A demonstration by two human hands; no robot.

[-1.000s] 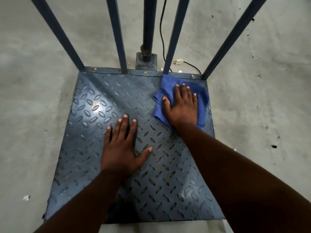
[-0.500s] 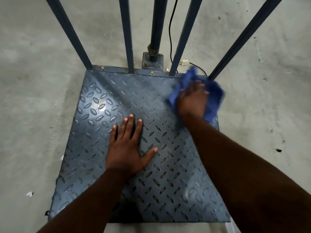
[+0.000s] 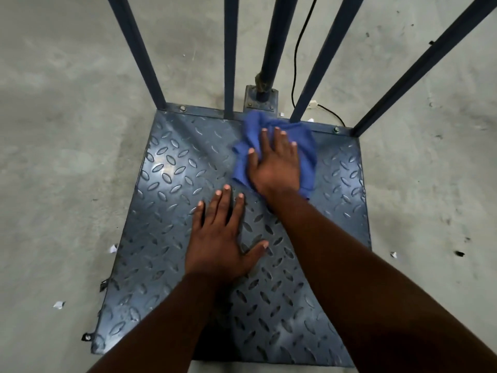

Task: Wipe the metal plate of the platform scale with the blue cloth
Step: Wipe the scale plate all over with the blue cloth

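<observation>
The scale's metal plate (image 3: 172, 184) is dark blue-grey with a raised diamond tread and lies flat on the floor. A crumpled blue cloth (image 3: 306, 160) sits at the plate's far middle, just before the back rail. My right hand (image 3: 274, 162) presses flat on the cloth with straight, spread fingers. My left hand (image 3: 220, 238) rests palm down on the bare plate near its centre, fingers straight and thumb out, just short of the cloth.
Several dark blue bars (image 3: 231, 55) rise from the plate's back edge, with a central post on a bolted base (image 3: 261, 98). A black cable (image 3: 295, 49) runs behind. Grey concrete floor (image 3: 67, 157) with small paper scraps (image 3: 58, 304) surrounds the scale.
My right hand has slid the cloth left from the plate's far right corner to the far middle and lies flat on it again. My left hand has stayed put.
</observation>
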